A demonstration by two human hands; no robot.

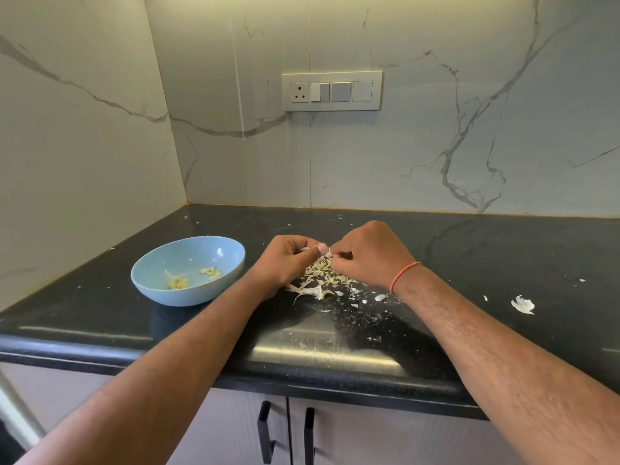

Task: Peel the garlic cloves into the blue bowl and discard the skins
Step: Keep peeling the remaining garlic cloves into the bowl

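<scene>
both hands [330, 255] pinch a garlic clove [329, 252] (over skins [322, 280]).

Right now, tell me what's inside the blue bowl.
The blue bowl holds two small clusters of peeled garlic cloves and a few skin scraps. Its near inner wall is hidden behind the rim.

My left hand [288, 260] and right hand [369, 255] pinch one garlic clove [329, 252] together above a pile of skins [322, 280] on the black counter [503, 263]. The blue bowl [151, 283], left of my hands, holds peeled cloves [211, 271].
</scene>
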